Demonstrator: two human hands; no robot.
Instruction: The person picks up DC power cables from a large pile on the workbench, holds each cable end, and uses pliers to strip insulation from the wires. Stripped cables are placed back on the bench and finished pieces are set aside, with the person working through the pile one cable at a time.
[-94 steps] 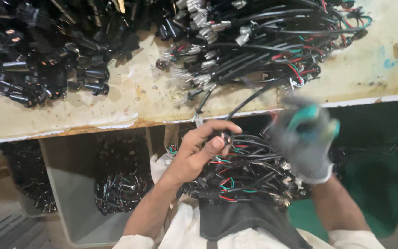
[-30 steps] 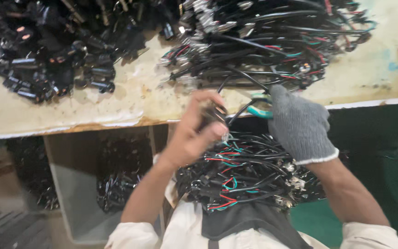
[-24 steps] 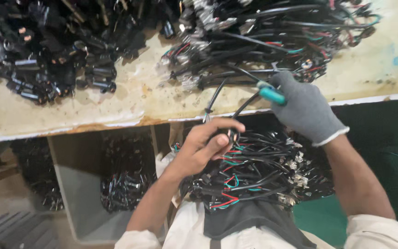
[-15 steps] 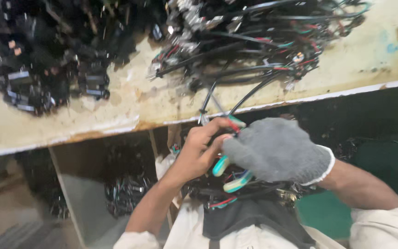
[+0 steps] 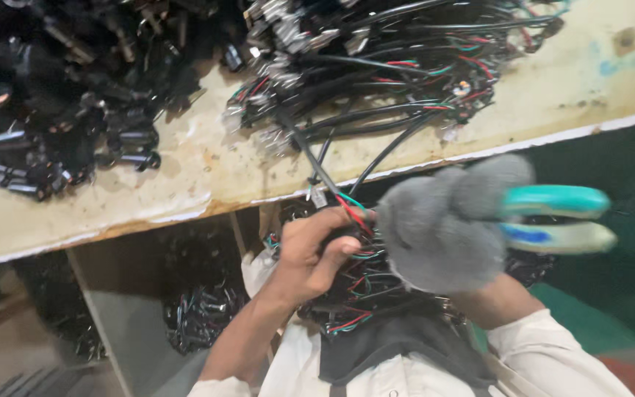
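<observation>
Now grey-gloved right hand (image 5: 442,231), clasping teal-handled cutting pliers (image 5: 553,218), has swung in beside bare left hand (image 5: 317,250), whose fingers (image 5: 336,254) pinch black sheathed wire harness (image 5: 332,187); cut seems close.

Hands at a wire bundle below the worktop edge

The bare left hand (image 5: 317,254) pinches black cable with red and green wires (image 5: 348,209); the gloved right hand (image 5: 442,231) grips teal-handled pliers (image 5: 556,218) beside it.
</observation>
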